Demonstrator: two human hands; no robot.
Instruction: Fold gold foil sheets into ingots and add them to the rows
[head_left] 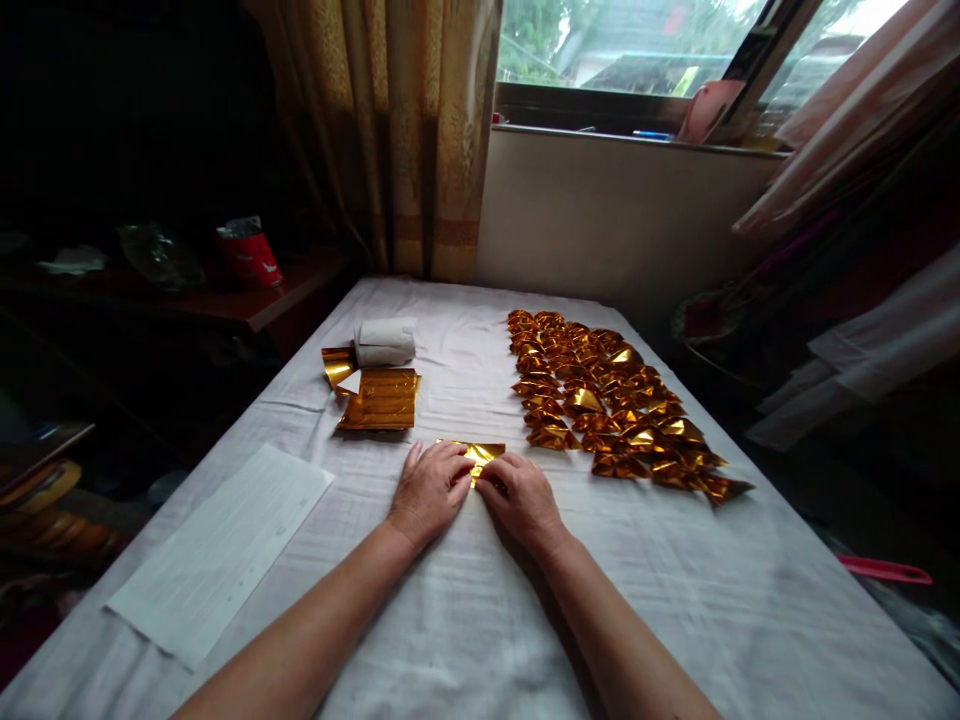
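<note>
A sheet of shiny gold foil paper (pixel 486 452) lies on the white cloth between my hands, its near part covered by my fingers. My left hand (pixel 431 488) presses on its left side with the fingers bent together. On the right side, my right hand (pixel 523 498) pinches the near edge of the same sheet. A stack of flat gold foil sheets (pixel 381 398) sits beyond my left hand. To the right, folded gold foil pieces (pixel 592 390) stand in several rows.
A white roll (pixel 385 342) rests behind the stack. On the left of the cloth-covered table (pixel 660 600) lies a sheet of white paper (pixel 221 550). A dark side table (pixel 300 285) holds a red container (pixel 251 255). A pink handle (pixel 885 570) shows at the right edge.
</note>
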